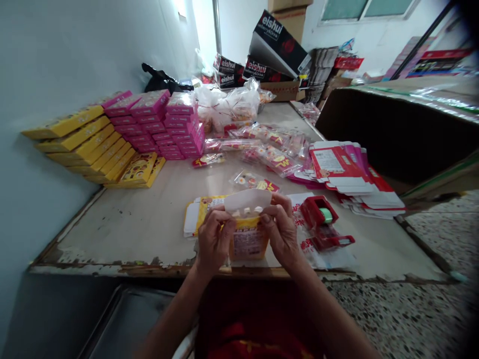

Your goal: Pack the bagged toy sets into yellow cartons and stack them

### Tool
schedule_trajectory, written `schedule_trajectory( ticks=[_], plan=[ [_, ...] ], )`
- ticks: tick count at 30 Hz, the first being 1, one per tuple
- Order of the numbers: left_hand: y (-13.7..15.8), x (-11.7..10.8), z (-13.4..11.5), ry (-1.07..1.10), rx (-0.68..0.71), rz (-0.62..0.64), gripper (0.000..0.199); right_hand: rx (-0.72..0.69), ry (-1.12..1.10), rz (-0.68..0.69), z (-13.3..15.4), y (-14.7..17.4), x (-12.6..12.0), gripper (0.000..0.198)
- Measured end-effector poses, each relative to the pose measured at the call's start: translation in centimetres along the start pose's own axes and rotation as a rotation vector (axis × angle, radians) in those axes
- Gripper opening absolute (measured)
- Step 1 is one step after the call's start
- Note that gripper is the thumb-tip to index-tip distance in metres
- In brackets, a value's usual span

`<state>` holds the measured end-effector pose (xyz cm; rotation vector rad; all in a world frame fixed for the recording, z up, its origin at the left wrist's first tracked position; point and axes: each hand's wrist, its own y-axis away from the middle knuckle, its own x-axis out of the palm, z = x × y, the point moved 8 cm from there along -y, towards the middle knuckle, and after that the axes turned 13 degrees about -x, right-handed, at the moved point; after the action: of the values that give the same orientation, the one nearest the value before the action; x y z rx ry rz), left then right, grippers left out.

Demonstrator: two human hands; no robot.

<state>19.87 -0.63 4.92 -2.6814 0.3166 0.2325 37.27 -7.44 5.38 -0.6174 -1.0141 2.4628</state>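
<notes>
Near the table's front edge, a small yellow carton [250,244] stands between my hands, a printed label panel facing me. Its white inner flap [247,201] is raised at the back, and small pale pieces show along the opening. My left hand [216,234] pinches the carton's upper left edge with thumb and fingers. At the upper right edge, my right hand [280,227] grips the carton the same way. Behind my left hand lie flat yellow-and-white cartons [192,217]. A red tape dispenser [322,219] with a green roll sits right of my right hand, on a printed plastic bag [339,258].
Stacked yellow boxes [88,149] and pink boxes [183,124] line the left wall. Clear packets [269,154] and filled plastic bags [228,107] lie farther back. Flat red cartons [344,172] pile at right, beside a large open cardboard box [404,134].
</notes>
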Motion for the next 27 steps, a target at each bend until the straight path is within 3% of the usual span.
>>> schedule_trajectory(
  ticks=[3, 5, 7, 9, 12, 14, 17, 24, 27],
  plan=[
    [-0.7, -0.2, 0.5, 0.299, -0.201, 0.038, 0.015, -0.004, -0.079, 0.056, 0.7, -0.6, -0.1, 0.015],
    [-1.0, -0.4, 1.1, 0.492, -0.298, 0.054, 0.045, 0.028, -0.217, -0.003, 0.7, -0.5, -0.5, 0.008],
    [-1.3, -0.4, 1.2, 0.534, -0.328, 0.117, 0.059, 0.071, -0.303, -0.037, 0.5, -0.5, -0.7, 0.034],
    [-1.6, -0.6, 0.8, 0.431, -0.277, 0.181, 0.036, 0.046, -0.248, 0.067, 0.9, -0.9, -0.5, 0.043],
    [-1.9, -1.5, 0.0, 0.239, -0.130, 0.183, 0.008, -0.120, -0.068, 0.249, 2.3, -1.4, -0.6, 0.030],
    [-1.7, -2.2, -0.5, 0.185, -0.039, 0.154, 0.015, -0.219, -0.025, 0.301, 3.2, -1.6, -1.0, 0.028],
    [-1.2, -2.5, -1.2, 0.172, 0.011, 0.164, 0.029, -0.242, -0.040, 0.354, 4.0, -1.8, -1.2, 0.031],
    [-0.9, -1.8, -2.4, 0.247, -0.267, 0.217, 0.019, 0.065, -0.195, 0.302, 4.2, -3.2, -1.2, 0.015],
    [-0.8, -1.8, -2.8, 0.269, -0.283, 0.232, 0.015, 0.187, -0.306, 0.314, 3.9, -3.1, -0.7, 0.015]
  ],
)
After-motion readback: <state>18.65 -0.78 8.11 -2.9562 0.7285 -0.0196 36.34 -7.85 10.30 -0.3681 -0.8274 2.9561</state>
